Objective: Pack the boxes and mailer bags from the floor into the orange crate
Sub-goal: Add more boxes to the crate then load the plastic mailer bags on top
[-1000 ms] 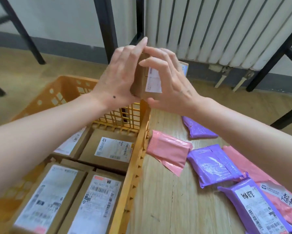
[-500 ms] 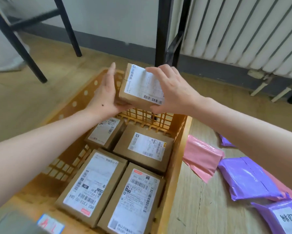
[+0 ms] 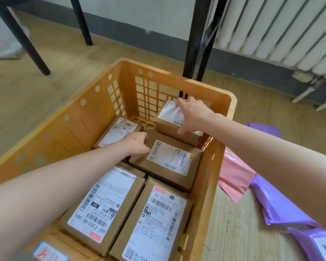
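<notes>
The orange crate (image 3: 73, 129) holds several brown cardboard boxes with white labels. My right hand (image 3: 194, 115) grips the top of a small box (image 3: 169, 127), which sits in the crate's far right corner against the wall. My left hand (image 3: 137, 144) is curled on the far left edge of the middle box (image 3: 169, 159). Two larger boxes (image 3: 101, 204) (image 3: 154, 223) lie flat at the near end, and another box (image 3: 117, 132) lies at the far left. On the floor to the right of the crate lie a pink mailer bag (image 3: 235, 176) and purple mailer bags (image 3: 275, 202).
Black metal legs (image 3: 194, 44) stand just behind the crate, and more black legs (image 3: 22, 38) are at the far left. A white radiator (image 3: 281, 29) runs along the wall at the back right. A labelled purple bag (image 3: 316, 240) lies at the lower right.
Both hands brought the small box from above the crate's far rim down into its far right corner. My left hand left that box and moved onto the middle box.
</notes>
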Available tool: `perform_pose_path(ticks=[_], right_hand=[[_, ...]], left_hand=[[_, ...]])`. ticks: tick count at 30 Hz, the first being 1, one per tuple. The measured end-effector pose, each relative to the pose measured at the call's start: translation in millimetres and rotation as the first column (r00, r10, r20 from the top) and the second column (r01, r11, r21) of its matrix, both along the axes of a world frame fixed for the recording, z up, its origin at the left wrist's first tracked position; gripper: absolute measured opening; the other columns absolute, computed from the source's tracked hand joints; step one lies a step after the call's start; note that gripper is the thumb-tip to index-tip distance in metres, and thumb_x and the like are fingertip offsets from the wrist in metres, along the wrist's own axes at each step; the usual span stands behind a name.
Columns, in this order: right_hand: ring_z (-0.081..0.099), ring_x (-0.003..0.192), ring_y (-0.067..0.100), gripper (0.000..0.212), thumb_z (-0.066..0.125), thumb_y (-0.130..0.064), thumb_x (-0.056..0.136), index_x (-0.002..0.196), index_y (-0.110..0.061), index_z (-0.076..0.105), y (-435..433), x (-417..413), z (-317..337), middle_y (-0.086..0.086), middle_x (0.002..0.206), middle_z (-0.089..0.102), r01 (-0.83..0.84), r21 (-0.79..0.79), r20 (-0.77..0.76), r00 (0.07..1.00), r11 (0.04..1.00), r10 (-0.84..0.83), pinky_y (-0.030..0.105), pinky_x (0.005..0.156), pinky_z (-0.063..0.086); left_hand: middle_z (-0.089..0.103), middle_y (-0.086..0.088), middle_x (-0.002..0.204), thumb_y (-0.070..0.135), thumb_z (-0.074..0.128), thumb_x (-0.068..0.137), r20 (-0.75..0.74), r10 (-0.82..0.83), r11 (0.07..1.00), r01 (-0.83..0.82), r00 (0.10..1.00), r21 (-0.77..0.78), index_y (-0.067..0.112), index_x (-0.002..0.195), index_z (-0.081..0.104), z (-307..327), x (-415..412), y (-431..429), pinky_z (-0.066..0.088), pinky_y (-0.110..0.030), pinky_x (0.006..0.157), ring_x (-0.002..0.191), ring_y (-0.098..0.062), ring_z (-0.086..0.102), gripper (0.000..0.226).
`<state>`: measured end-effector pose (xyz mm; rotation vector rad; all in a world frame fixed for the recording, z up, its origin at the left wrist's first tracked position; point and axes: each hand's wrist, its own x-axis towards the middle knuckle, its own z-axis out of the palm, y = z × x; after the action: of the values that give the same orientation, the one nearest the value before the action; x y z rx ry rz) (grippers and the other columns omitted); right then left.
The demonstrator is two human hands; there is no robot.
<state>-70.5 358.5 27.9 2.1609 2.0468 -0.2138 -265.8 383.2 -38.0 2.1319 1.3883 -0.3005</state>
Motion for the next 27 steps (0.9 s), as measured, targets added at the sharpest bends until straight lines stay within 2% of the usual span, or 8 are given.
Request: perform_pose_path(ticks=[4,7,9,13,18,22,24,27], right_hand=[[0.052,0.112,0.033,0.104,0.079,-0.047,0.070,0.149,-0.016,0.019,2,2,-4,0.017,0.128,0.049,-0.017,-0.148,0.051,0.998,0.989,0.025,0.039,0.083,0.053],[0.057,0.100,0.025,0.101,0.077,-0.039,0.076,0.151,-0.015,0.013,2,4,-4,0.013,0.125,0.052,-0.024,-0.220,0.068,0.997,0.975,0.040,0.032,0.073,0.052],[0.058,0.090,0.021,0.089,0.072,-0.020,0.082,0.151,-0.014,0.016,2,4,-8,0.011,0.121,0.053,-0.026,-0.288,0.095,0.994,0.957,0.055,0.029,0.067,0.050],[0.058,0.097,0.023,0.070,0.066,-0.017,0.086,0.146,-0.025,0.032,6,6,-22,0.006,0.122,0.053,-0.087,-0.448,0.134,0.977,0.890,0.163,0.035,0.083,0.055],[0.052,0.114,0.025,0.060,0.056,-0.017,0.090,0.145,-0.030,0.036,2,12,-22,0.004,0.139,0.046,-0.104,-0.460,0.124,0.976,0.882,0.180,0.035,0.090,0.050],[0.055,0.112,0.023,0.047,0.055,-0.019,0.093,0.139,-0.024,0.044,-9,10,-4,0.004,0.132,0.052,-0.176,-0.284,0.017,0.982,0.943,0.189,0.030,0.083,0.050],[0.058,0.106,0.020,0.036,0.054,-0.019,0.093,0.129,-0.022,0.053,-15,12,11,0.002,0.120,0.059,-0.237,-0.059,-0.028,0.971,0.970,0.236,0.030,0.082,0.053],[0.061,0.090,0.017,0.022,0.048,-0.015,0.091,0.105,-0.017,0.065,-27,23,30,-0.003,0.094,0.063,-0.311,0.223,-0.039,0.944,0.924,0.328,0.032,0.076,0.054]], left_hand=[[0.050,-0.005,0.118,0.024,0.059,0.084,0.007,-0.041,0.988,0.040,0.999,0.148,0.017,0.120,0.052,-5,-11,2,0.045,-0.034,0.086,0.106,-0.022,0.047,0.038],[0.039,-0.009,0.133,0.025,0.063,0.081,-0.035,-0.047,0.962,0.055,0.998,0.268,0.016,0.127,0.044,-8,-19,7,0.044,-0.043,0.097,0.123,-0.028,0.038,0.050],[0.036,-0.012,0.139,0.026,0.062,0.082,-0.107,-0.040,0.972,0.063,0.994,0.227,0.015,0.134,0.040,-10,-26,10,0.040,-0.044,0.103,0.130,-0.032,0.033,0.058],[0.044,-0.009,0.127,0.030,0.058,0.083,-0.172,-0.074,0.989,0.094,0.982,0.117,0.016,0.126,0.051,-11,-36,11,0.046,-0.039,0.092,0.114,-0.028,0.045,0.045],[0.046,-0.007,0.120,0.029,0.058,0.085,-0.180,-0.105,0.986,0.126,0.978,0.109,0.015,0.122,0.058,-7,-33,11,0.049,-0.034,0.088,0.107,-0.024,0.051,0.040],[0.050,-0.007,0.117,0.024,0.058,0.088,-0.058,-0.098,0.969,0.109,0.993,0.220,0.014,0.118,0.058,10,-17,9,0.048,-0.032,0.083,0.105,-0.022,0.051,0.032],[0.056,-0.003,0.107,0.023,0.058,0.090,0.168,-0.051,0.957,0.000,0.984,0.290,0.015,0.107,0.062,23,-3,5,0.044,-0.027,0.077,0.098,-0.017,0.053,0.019],[0.063,-0.001,0.088,0.018,0.056,0.092,0.509,0.061,0.950,-0.207,0.858,0.235,0.010,0.089,0.065,42,29,-5,0.039,-0.022,0.067,0.085,-0.015,0.056,0.012]])
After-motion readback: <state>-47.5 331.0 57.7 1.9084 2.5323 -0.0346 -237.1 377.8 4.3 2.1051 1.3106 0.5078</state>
